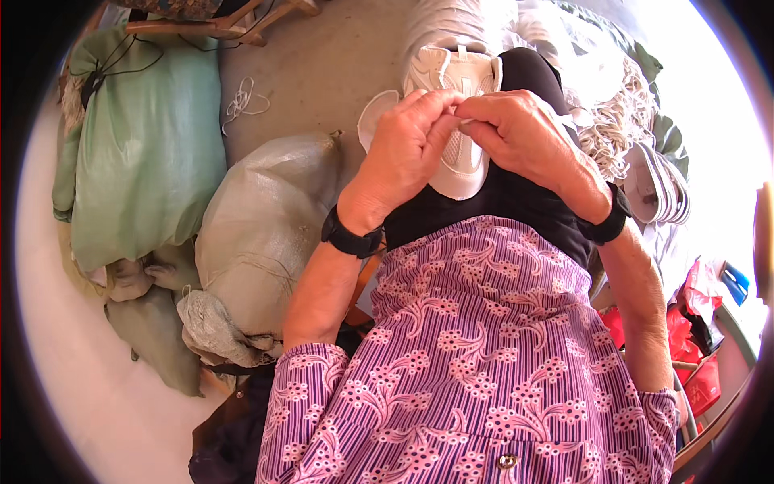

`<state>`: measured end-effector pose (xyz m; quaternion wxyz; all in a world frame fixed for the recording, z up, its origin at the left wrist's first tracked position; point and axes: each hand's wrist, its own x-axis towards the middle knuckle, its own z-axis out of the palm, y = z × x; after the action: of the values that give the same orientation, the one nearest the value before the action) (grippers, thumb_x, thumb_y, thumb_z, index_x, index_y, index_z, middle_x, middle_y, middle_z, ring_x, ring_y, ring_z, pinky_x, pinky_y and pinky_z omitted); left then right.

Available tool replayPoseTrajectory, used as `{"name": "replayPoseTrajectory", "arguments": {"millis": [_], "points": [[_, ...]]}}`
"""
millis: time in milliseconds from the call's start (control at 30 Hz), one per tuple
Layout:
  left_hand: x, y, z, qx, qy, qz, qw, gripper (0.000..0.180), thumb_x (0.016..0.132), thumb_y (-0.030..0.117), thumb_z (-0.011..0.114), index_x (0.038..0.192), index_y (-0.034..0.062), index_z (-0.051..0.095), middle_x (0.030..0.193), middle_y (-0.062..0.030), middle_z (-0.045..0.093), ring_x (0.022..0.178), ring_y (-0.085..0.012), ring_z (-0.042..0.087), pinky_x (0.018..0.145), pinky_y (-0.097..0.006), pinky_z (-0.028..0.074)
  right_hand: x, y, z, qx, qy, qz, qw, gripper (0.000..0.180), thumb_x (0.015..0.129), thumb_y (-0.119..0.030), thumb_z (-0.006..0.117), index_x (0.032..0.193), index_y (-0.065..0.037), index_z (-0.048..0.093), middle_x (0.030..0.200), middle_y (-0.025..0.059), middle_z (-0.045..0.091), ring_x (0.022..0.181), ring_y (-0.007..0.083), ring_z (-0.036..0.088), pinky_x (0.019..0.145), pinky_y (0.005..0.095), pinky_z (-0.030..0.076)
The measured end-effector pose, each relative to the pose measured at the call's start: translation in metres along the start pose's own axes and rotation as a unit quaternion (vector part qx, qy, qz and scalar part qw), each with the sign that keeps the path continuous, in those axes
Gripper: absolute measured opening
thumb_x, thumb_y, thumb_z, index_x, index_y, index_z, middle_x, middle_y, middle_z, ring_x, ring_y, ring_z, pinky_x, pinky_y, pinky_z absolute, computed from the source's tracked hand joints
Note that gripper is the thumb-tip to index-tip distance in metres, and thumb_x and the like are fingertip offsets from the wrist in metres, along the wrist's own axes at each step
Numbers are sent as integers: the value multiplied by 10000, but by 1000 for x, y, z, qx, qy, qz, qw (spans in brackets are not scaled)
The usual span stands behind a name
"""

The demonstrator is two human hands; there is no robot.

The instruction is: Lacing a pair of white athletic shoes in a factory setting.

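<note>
A white sneaker (461, 182) rests on my lap against black trousers, its toe pointing toward me and its heel away. Both hands meet above its tongue and eyelets. My left hand (403, 149) is closed in a pinch at the middle. Fingertip to fingertip with it, my right hand (522, 135) also pinches. A thin white shoelace end (464, 122) shows between the fingers; most of it is hidden by them. Just left of my left hand, a rounded white piece (376, 114) shows in part, and I cannot tell what it is.
Large green (153, 161) and pale translucent sacks (258, 214) stand at left. A loose white lace (244, 105) lies on the floor. At right are a heap of laces (617, 121), stacked white shoe pieces (657, 187) and red plastic bags (697, 355). Wooden furniture legs (234, 26) are at upper left.
</note>
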<state>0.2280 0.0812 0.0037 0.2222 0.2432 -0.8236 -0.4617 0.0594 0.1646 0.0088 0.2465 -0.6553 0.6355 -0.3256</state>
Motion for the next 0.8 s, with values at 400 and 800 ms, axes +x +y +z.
{"name": "replayPoseTrajectory", "arguments": {"millis": [400, 800], "points": [[-1, -21, 3, -80, 23, -142, 986, 162, 865, 137, 585, 922, -10, 621, 719, -95, 616, 652, -126, 562, 613, -271, 456, 3, 12, 11, 14, -21, 74, 997, 179, 793, -170, 546, 900, -85, 661, 681, 183, 608, 666, 348, 619, 615, 410, 493], [-10, -28, 12, -54, 38, -215, 974, 203, 864, 199, 612, 836, 1, 643, 619, 60, 510, 578, -27, 424, 520, -208, 373, -10, 21, 16, 80, -45, 77, 993, 229, 782, -127, 550, 974, -30, 627, 770, 190, 639, 757, 337, 637, 697, 385, 497]]}}
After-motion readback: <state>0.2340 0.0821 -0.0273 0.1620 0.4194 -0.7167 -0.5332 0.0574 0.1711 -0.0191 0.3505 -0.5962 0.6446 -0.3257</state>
